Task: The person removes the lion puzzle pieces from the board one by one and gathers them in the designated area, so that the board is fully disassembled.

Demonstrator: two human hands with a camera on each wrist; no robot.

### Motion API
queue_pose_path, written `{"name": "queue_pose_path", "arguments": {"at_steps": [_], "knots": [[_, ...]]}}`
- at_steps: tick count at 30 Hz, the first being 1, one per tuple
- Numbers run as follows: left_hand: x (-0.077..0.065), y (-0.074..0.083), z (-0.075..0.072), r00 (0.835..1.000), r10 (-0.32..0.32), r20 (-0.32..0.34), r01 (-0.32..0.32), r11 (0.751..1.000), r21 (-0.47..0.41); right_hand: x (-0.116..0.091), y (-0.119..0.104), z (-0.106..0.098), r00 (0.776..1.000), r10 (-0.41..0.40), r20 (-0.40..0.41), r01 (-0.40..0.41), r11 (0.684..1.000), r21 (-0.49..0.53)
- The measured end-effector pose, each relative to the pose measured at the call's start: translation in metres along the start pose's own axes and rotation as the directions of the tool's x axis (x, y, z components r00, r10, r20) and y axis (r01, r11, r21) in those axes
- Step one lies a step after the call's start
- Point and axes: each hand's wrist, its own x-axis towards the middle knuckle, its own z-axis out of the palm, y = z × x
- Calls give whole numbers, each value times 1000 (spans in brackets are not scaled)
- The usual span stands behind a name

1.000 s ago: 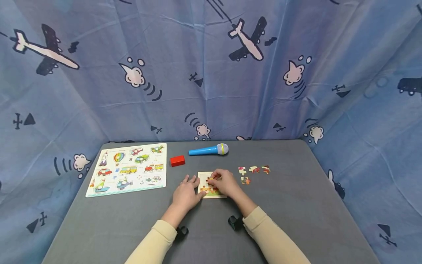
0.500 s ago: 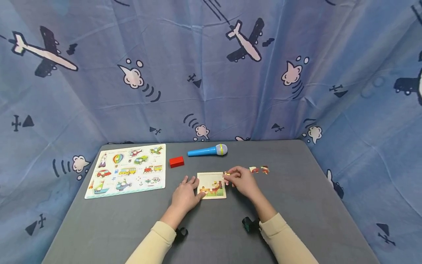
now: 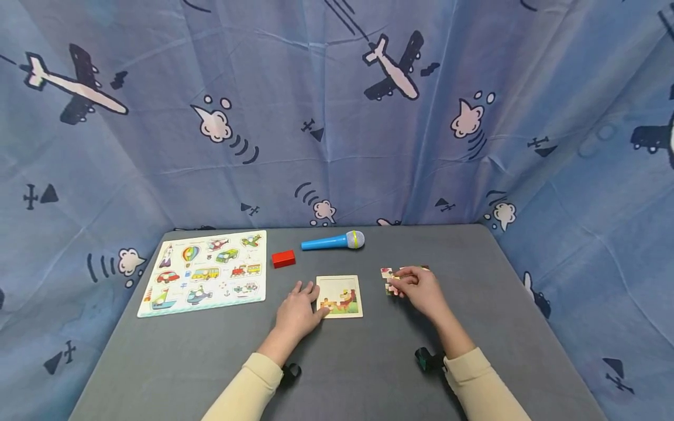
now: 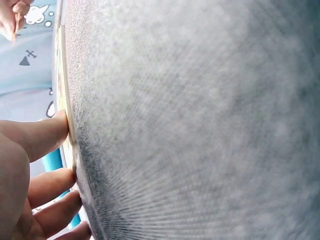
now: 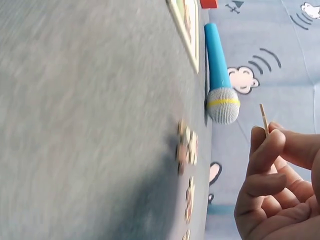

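Note:
A small wooden jigsaw tray point(image 3: 330, 286) lies in front of me, with joined pieces along its lower part and bare wood above. My left hand point(image 3: 296, 313) rests at its left side in the head view, fingers extended, thumb on the lower left corner. In the left wrist view the thumb point(image 4: 42, 135) touches the tray's edge. To the right, my right hand point(image 3: 423, 292) hovers over the loose pieces. Its thumb and forefinger pinch a thin jigsaw piece point(image 5: 264, 119), seen edge-on in the right wrist view. Loose jigsaw pieces point(image 3: 387, 273) lie beneath, partly hidden by this hand.
Behind the tray lie a blue toy microphone point(image 3: 332, 241) and a red block point(image 3: 283, 259). A white picture board point(image 3: 202, 273) with vehicles fills the table's left side. A blue curtain point(image 3: 326, 117) printed with planes hangs along the far edge.
My right hand has moved from over the tray to the right, above the loose pieces, uncovering the tray's picture. The left hand has stayed at the tray's left edge.

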Motion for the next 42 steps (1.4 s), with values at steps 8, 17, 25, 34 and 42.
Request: {"name": "queue_pose_path", "arguments": {"at_steps": [8, 17, 25, 34, 42], "knots": [[3, 2, -1, 1000, -8, 9, 8, 1000, 14, 6, 22, -18, 1000, 20, 16, -19, 999, -42], [4, 1, -2, 1000, -8, 11, 8, 1000, 10, 18, 47, -26, 999, 33, 21, -30, 990, -137], [3, 2, -2, 1000, -10, 9, 10, 1000, -2, 20, 50, -25, 998, 53, 40, -42, 969, -245], [2, 1, 0, 1000, -8, 6, 8, 1000, -5, 21, 45, -22, 998, 57, 37, -43, 952, -304], [3, -1, 2, 1000, -6, 7, 6, 1000, 12, 16, 25, -20, 1000, 1, 12, 3, 948, -318]]}}
